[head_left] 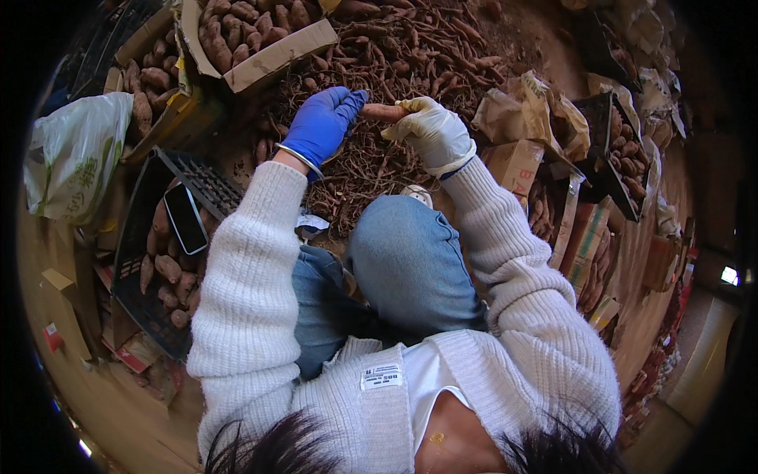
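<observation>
Between my two gloved hands a slim reddish-brown sweet potato (384, 113) is held level above a heap. My left hand (322, 122), in a blue glove, closes its fingers at the left end. At the other end my right hand (430, 130), in a whitish glove, pinches with thumb and fingers. Below and beyond lies a broad pile of sweet potatoes (430, 47), with many thin, stringy roots (355, 189) nearest my knees.
Left stands a black plastic crate (130, 261) of sweet potatoes with a phone (186, 219) on top. A cardboard box (280, 55) of sweet potatoes is at the far left, near a white plastic bag (75, 158). Cartons (513, 166) and another black crate (632, 197) line the right.
</observation>
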`<state>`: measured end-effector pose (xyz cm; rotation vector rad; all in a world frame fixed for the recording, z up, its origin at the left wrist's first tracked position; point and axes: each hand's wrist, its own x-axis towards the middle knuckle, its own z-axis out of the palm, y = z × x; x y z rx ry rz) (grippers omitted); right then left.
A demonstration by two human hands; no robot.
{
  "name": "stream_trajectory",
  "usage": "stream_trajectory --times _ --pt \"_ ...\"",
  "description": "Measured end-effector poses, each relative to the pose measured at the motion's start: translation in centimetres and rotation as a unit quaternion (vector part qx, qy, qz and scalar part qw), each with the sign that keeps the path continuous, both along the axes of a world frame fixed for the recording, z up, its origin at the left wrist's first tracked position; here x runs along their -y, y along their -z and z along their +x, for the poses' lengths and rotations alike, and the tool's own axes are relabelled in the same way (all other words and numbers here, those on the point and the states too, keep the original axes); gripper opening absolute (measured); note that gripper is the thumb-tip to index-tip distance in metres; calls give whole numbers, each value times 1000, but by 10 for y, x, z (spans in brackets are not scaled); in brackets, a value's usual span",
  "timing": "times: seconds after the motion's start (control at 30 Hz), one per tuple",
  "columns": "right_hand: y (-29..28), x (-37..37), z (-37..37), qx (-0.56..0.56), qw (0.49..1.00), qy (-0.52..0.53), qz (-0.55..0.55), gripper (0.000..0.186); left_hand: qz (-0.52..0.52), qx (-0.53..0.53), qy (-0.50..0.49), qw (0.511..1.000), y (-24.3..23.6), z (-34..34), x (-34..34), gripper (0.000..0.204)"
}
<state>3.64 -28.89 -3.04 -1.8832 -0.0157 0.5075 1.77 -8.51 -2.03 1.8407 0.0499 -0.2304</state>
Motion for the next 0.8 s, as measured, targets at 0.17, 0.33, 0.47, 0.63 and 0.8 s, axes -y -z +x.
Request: stream_trajectory --times 0.17,0.33,0.47,0.63,0.8 --pt "4 -1 -9 422 892 -147 -59 21 -253 -74 7 965 -32 -7 1 28" --pt "17 -3 -7 77 975 13 209 24 -196 -79 16 977 -28 -1 -8 23" --pt "-7 4 7 -46 932 68 353 18 -5 47 -29 998 -8 1 -5 25" --pt "-13 -3 11 -94 872 92 471 13 -12 -43 89 995 -15 -4 14 26" --pt "-12 -7 12 -109 886 76 444 12 -43 -54 81 994 -23 -8 16 24"
